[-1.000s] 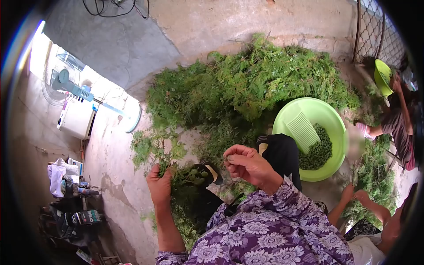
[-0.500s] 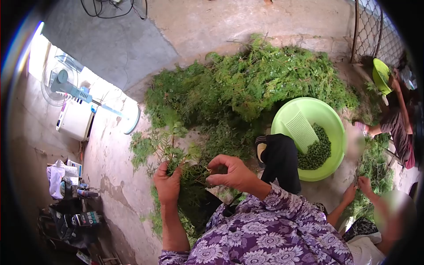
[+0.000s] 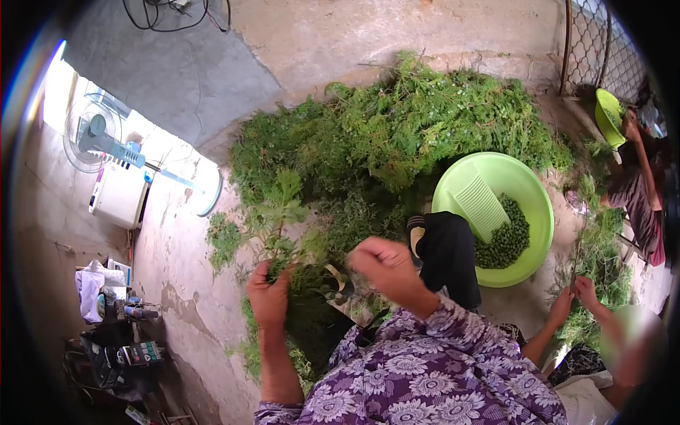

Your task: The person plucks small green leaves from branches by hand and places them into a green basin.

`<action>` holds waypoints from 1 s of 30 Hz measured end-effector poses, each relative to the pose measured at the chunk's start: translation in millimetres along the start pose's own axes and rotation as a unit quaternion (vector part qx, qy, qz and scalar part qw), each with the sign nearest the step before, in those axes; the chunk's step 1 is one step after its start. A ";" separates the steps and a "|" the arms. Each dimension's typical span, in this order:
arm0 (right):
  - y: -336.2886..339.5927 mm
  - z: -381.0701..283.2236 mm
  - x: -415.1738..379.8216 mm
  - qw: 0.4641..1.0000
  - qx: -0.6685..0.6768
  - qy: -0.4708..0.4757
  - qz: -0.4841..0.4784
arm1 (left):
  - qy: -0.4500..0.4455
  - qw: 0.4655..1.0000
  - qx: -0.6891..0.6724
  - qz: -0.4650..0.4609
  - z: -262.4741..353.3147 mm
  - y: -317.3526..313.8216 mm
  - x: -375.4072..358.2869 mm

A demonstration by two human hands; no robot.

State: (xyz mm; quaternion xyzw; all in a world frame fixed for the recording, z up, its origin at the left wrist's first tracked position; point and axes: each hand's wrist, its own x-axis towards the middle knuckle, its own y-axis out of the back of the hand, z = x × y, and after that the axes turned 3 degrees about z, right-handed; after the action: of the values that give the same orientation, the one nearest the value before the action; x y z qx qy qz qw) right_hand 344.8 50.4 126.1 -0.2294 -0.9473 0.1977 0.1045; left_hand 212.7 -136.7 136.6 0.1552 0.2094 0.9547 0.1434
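Observation:
My left hand point(image 3: 268, 294) is closed around a leafy green branch point(image 3: 280, 237) with flat, feathery sprigs, held upright in front of me. To its right, apart from the branch, my right hand point(image 3: 389, 273) is blurred by motion. Its fingers look curled in, and whatever they hold is hidden. A light green basin point(image 3: 538, 248) with a ribbed washboard side point(image 3: 478, 205) stands on the floor at the right, beyond my knee. Small round green berries point(image 3: 506, 241) are heaped in its lower part.
A large pile of cut branches point(image 3: 397, 134) lies along the wall. A standing fan point(image 3: 106, 138) and a white box point(image 3: 120, 191) are at the left. Another person's hands point(image 3: 572, 297) hold a branch at the right; farther back, someone sits by a green basin point(image 3: 608, 117).
My right hand has moved up and to the right, away from the branch, its fingers curling closed. My left hand stays in place with the branch.

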 end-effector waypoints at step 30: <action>2.5 15.4 9.8 0.946 0.201 -0.227 -0.115 | 0.061 0.993 -0.099 0.010 5.1 0.9 -2.2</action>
State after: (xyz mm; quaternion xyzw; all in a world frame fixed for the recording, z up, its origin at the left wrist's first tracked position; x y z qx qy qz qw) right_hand 332.7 52.0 112.2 -0.0423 -0.9063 0.4179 -0.0475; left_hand 216.3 -136.4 140.8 0.0835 0.1212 0.9798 0.1351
